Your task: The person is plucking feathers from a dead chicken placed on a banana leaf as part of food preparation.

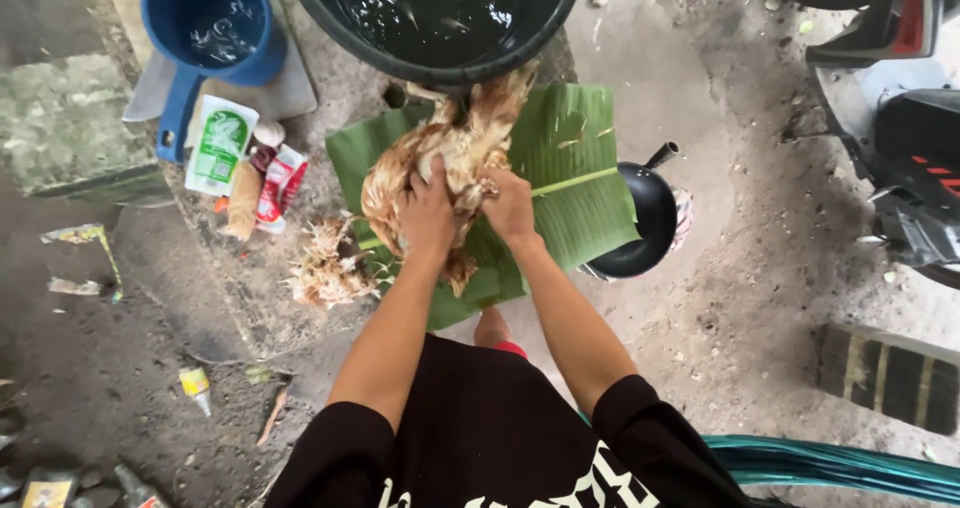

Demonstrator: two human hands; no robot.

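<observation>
Chicken (455,153) lies on banana leaf (575,183), both hands (470,208) clasped around it.

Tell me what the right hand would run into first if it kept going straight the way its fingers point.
Likely the left hand: the right hand grips the wet chicken with fingers aimed leftward across it. Depth is unclear.

A wet, brown-feathered chicken (455,158) is gripped by both hands on a banana leaf (575,183) spread on the ground. The left hand (428,213) is closed over the bird's body, and the right hand (508,206) is pressed against it just beside. A heap of plucked feathers (325,266) is seen left of the left hand. A black basin of water (435,18) is set beyond the hands, and a black pan (640,223) lies to the right of the right hand.
</observation>
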